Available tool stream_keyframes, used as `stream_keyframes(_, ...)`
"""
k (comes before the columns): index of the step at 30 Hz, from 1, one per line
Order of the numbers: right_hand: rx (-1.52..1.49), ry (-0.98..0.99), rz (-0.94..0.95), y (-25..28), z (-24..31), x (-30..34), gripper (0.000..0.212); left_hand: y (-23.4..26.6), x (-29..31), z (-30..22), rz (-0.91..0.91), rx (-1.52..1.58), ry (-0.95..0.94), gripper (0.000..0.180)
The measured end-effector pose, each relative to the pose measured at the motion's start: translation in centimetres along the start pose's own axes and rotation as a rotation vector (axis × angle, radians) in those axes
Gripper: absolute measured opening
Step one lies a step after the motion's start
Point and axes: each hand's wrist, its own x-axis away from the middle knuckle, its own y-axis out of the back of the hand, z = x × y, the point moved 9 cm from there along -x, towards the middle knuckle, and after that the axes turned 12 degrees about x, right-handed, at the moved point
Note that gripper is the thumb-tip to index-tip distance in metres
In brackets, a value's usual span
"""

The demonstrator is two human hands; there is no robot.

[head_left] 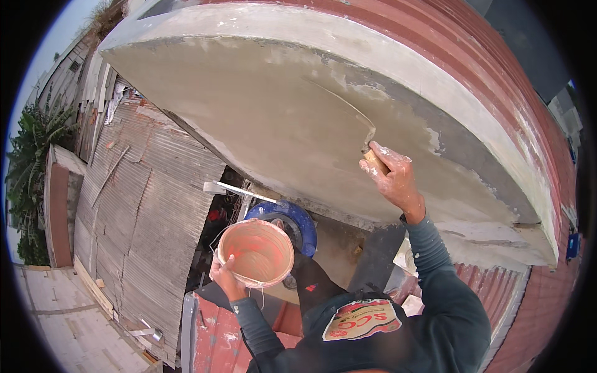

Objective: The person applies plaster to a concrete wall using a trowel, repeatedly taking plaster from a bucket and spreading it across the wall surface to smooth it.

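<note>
My right hand [397, 177], smeared with pale paste, is closed round the wooden handle of a trowel [371, 133]. The trowel's thin blade shows nearly edge-on, laid along a broad grey-brown plastered wall [249, 105]. Lower down, my left hand [227, 276] grips the rim of a bucket [273, 239] that has a wire handle. The bucket tilts so that its inside shows, with pinkish residue on the wall and a grey-brown layer at the bottom. Along the plastered wall's upper side lie darker grey patches and a few whitish ones.
A whitish curved edge [298, 23] borders the wall, with red corrugated sheeting [435, 31] beyond it. Below the bucket is a blue round container [303, 224]. Old corrugated roofing [143, 168] spreads on the left. Red metal sheet [217, 339] lies near my legs.
</note>
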Motion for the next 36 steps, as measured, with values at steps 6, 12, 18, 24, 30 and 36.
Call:
stream_keyframes(6,0.123,0.044,0.256,-2.3,-2.7,4.4,0.045,0.8,0.2,0.2,-0.050,-0.090,-0.014,0.025)
stream_keyframes(12,0.114,-0.124,0.602,-13.1,-9.8,8.5,0.043,-1.0,0.7,0.9,0.002,-0.052,0.082,0.033)
stream_keyframes(18,0.057,-0.026,0.146,0.7,-4.1,2.3,0.046,-1.8,0.2,0.5,-0.003,-0.066,0.067,0.031)
stream_keyframes(24,0.134,0.075,0.088,8.1,-0.7,2.0,0.046,-3.1,0.7,0.6,0.021,-0.060,0.010,0.027)
stream_keyframes(30,0.178,0.032,0.334,-0.5,-5.3,5.8,0.047,-4.5,1.4,1.0,0.014,-0.059,0.064,0.026)
stream_keyframes(36,-0.043,-0.160,0.234,4.2,-2.9,0.5,0.047,-4.6,0.8,0.9,0.050,-0.050,0.058,0.026)
